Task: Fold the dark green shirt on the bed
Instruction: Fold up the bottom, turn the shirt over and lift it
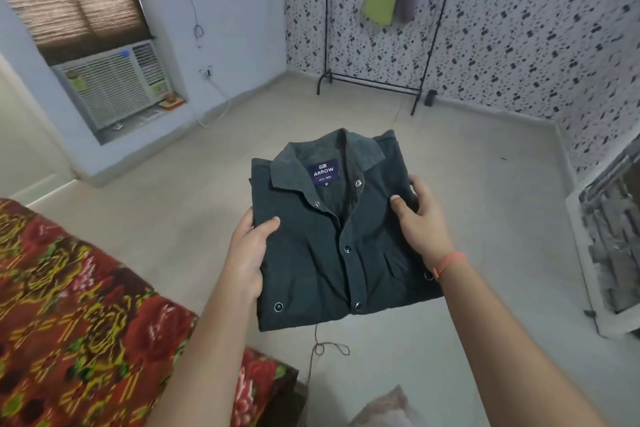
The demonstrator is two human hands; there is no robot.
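You hold the folded dark green shirt (332,236) in mid-air above the floor, right of the floral bed (69,305), left hand (247,253) and right hand (419,218) gripping its opposite edges.

two bare forearms with no sleeves showing; a thin orange thread bracelet (446,262) circles the wrist of the right hand (420,218); left hand (247,253) wears nothing.
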